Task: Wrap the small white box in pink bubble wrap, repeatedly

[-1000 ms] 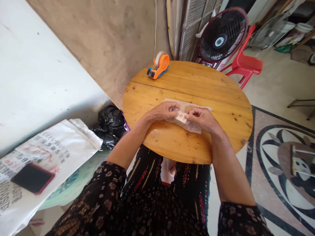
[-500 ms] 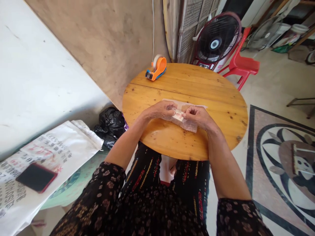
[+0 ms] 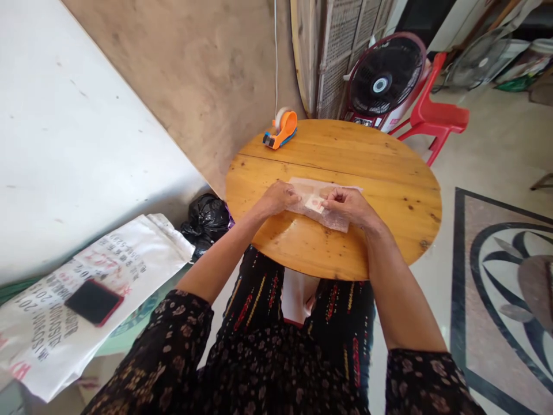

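A translucent sheet that looks like bubble wrap [image 3: 334, 220] lies on the round wooden table [image 3: 345, 253]. On it rests a small white card-like piece [image 3: 314, 203] with reddish print, too small to read. At the sheet's left edge, my left hand [image 3: 280, 197] is closed, its fingers bent over the plastic. My right hand [image 3: 349, 206] pinches the right side of the white piece between thumb and finger, its other fingers curled. Behind the sheet stands an orange tape dispenser [image 3: 285, 128] with a roll of tape in it, apart from both hands.
A dark fan [image 3: 380, 83] and a red plastic chair [image 3: 438, 115] stand beyond the table. On the left, a phone [image 3: 94, 302] lies on a white printed sack [image 3: 147, 245]. A black plastic bag [image 3: 207, 219] sits between sack and table, near the wall.
My left hand has moved left, off the white piece to the sheet's left edge. My right hand stays on the white piece. The whole view has shifted slightly.
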The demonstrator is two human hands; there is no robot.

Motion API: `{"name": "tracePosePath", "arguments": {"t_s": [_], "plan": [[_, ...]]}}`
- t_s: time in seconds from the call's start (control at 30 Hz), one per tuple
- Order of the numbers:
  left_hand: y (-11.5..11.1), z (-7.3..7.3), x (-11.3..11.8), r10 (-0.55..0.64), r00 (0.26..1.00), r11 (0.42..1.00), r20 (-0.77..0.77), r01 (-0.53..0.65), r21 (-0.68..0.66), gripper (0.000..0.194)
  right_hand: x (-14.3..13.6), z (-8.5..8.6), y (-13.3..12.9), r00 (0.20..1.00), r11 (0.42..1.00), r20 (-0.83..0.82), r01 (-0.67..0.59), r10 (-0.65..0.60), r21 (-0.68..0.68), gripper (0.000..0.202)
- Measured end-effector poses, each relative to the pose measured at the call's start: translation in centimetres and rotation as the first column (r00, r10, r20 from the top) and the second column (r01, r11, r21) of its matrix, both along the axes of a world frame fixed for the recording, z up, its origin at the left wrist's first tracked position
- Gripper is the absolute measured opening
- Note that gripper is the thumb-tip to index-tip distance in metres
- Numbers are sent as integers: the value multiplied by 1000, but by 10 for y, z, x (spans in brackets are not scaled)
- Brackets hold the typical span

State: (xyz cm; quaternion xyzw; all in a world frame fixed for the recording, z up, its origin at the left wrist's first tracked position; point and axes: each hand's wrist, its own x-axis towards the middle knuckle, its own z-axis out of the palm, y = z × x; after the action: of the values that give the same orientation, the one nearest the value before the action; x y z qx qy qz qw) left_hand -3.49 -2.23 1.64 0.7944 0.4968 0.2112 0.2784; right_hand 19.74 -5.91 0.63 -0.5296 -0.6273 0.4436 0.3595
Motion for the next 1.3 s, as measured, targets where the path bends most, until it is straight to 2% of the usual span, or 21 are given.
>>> {"name": "tracePosePath", "arguments": {"t_s": [0.2, 0.3, 0.5, 0.6, 0.67, 0.77, 0.83, 1.0, 1.13, 1.3], "plan": [[7, -1, 2, 117, 986, 992, -116, -122, -32, 32, 0, -3, 2, 998, 1000, -59, -14, 15, 21, 42], [9, 0, 0, 136, 980, 988, -146, -145, -52, 33, 0, -4, 2, 995, 998, -95, -33, 38, 47, 43], [5, 6, -7, 150, 975, 980, -164, -169, -108, 38, 0, -3, 3, 995, 995, -67, -65, 69, 69, 45], [1, 14, -10, 135, 972, 961, -194, -176, -213, 37, 1, -4, 2, 996, 994, -42, -77, 81, 84, 42], [-1, 19, -11, 143, 970, 927, -198, -202, -315, 34, 1, -4, 2, 995, 992, -23, -92, 95, 91, 41], [-3, 21, -11, 177, 974, 869, -143, -223, -441, 29, 2, -3, 1, 994, 989, -3, -110, 110, 97, 40], [-3, 18, -9, 211, 975, 851, -67, -217, -478, 25, 3, -3, 1, 993, 988, 9, -118, 118, 103, 39], [-5, 5, -1, 312, 947, 831, 81, -231, -506, 15, 5, -7, 5, 991, 977, 87, -118, 104, 178, 40], [-12, 0, 8, 400, 905, 824, 144, -286, -488, 4, 6, -11, 8, 970, 957, 237, -112, 47, 268, 57], [-20, -4, 15, 512, 835, 796, 201, -374, -476, 51, 4, -7, 4, 944, 953, 329, -124, 27, 277, 74]]}}
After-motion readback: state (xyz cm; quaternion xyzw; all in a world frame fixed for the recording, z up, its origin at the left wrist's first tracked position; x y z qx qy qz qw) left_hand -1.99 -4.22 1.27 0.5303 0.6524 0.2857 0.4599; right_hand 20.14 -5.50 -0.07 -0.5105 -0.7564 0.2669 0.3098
